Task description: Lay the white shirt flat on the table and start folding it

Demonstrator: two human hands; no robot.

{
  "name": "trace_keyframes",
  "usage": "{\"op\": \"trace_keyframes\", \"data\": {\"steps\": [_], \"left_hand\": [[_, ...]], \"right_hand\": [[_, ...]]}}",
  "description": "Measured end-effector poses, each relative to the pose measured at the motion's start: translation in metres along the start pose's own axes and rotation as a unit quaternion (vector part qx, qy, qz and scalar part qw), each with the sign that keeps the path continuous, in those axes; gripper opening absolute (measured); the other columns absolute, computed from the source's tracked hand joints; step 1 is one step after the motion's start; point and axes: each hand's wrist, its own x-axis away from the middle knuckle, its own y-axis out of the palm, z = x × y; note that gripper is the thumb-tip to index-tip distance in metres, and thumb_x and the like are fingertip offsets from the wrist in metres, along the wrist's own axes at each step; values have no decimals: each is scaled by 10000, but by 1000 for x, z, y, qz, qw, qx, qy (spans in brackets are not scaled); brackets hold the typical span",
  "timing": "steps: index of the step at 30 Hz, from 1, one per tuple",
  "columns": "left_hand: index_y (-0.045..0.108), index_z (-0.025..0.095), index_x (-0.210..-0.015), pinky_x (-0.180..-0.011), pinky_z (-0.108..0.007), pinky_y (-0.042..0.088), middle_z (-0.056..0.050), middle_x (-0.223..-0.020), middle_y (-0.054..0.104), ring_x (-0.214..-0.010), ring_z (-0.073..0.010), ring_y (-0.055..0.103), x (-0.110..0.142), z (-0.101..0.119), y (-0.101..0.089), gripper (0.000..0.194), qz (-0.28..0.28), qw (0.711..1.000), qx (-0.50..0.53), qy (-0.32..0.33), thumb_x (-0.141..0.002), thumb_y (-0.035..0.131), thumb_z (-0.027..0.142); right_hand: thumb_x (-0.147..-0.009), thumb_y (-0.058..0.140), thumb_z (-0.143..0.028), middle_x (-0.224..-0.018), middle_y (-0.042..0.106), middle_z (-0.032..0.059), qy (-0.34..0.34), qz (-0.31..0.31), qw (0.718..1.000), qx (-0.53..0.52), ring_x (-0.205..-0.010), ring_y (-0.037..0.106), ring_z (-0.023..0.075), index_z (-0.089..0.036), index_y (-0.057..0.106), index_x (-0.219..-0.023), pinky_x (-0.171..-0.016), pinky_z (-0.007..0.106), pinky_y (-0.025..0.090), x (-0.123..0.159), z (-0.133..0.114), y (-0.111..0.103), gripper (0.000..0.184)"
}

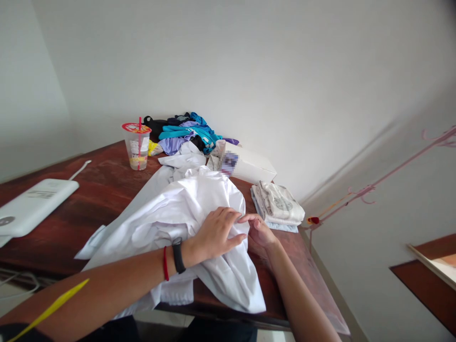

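Note:
A white shirt [199,199] lies rumpled across the table, its lower parts draping over the front edge. My left hand [217,235] rests on the shirt, palm down, with the fingers reaching to the right and the thumb apart. At the shirt's right edge is my right hand [262,232], its index finger stretched out to the fingertips of my left hand and its other fingers loosely bent. I see no cloth pinched in either hand. A black band and a red string circle my left wrist.
On the dark wooden table [103,171] stand a plastic cup [138,149] with a straw, a white power bank [37,204] and a white box [249,164]. A heap of coloured clothes [188,130] lies behind, folded clothes [280,206] at right. A pink rack [370,187] leans beyond.

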Motion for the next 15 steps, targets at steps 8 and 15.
{"op": "trace_keyframes", "data": {"steps": [8,15], "left_hand": [[641,181,-1155,-976,-444,507,-103,-1115,700,-1100,-301,614,1,-4,5,338,-45,996,-56,-54,-907,683,407],[658,196,-1115,-860,-389,533,-98,-973,727,-1033,-292,653,-1,-7,3,211,-90,989,-75,-85,-965,539,285]], "right_hand": [[-752,711,-774,-1124,756,135,25,-115,971,-206,-1042,698,305,-201,748,-1180,-974,470,519,3,-4,13,715],[-742,614,-873,-898,771,102,88,-130,959,-236,-796,713,257,-194,494,-1479,-806,390,544,1,-13,10,1009]]}}
